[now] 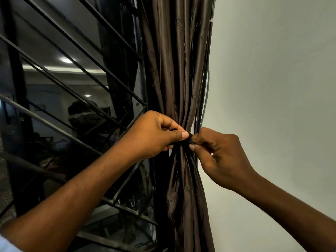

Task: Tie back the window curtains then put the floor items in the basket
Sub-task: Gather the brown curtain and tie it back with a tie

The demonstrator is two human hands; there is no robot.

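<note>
The curtain is cinched by what seems a dark tie, pinched by the left hand and right hand.

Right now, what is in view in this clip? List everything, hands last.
curtain: one, dark brown, gathered into a bundle between window and wall
tie: one, dark, wrapped around the curtain's cinched waist, mostly hidden by fingers
window grille: one, black metal bars, left of the curtain, over dark reflective glass
wall: one, pale, right of the curtain
cable: one, grey, running down beside the curtain's right edge
left hand: pinch grip on the tie
right hand: pinch grip on the tie
</note>
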